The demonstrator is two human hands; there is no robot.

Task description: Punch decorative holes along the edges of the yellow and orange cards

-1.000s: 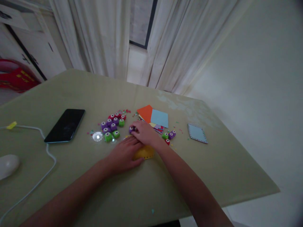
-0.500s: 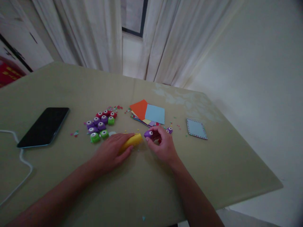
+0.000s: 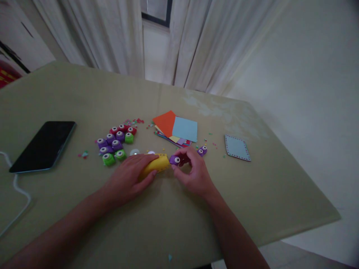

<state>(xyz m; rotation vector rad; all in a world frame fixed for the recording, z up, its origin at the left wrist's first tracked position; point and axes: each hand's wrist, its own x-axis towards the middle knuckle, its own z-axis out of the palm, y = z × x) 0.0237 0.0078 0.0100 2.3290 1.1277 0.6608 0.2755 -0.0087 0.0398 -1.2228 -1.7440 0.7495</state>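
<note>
My left hand [image 3: 133, 172] is closed over a yellow sheet of paper [image 3: 159, 163], which is curved and has small holes along its upper edge. In my right hand [image 3: 193, 170] I grip a small purple paper punch [image 3: 174, 160] with one eye on it, between thumb and fingers. The punch meets the right end of the yellow sheet; whether the paper sits inside its slot I cannot tell. Just beyond my right hand lies a pair of purple eyed punches [image 3: 202, 150].
Left of my hands stand several purple punches [image 3: 116, 145], with red punches [image 3: 122, 129] and green punches [image 3: 109, 160]. Paper squares [image 3: 185, 129] lie ahead, a hole-edged blue square [image 3: 237, 148] to the right, and a black tablet [image 3: 43, 145] with a white cable [image 3: 21, 192] at far left. Confetti is scattered about.
The purple punch has come up against the right end of the yellow sheet, closing the small gap between them. My view has shifted slightly, so the table sits a little higher.
</note>
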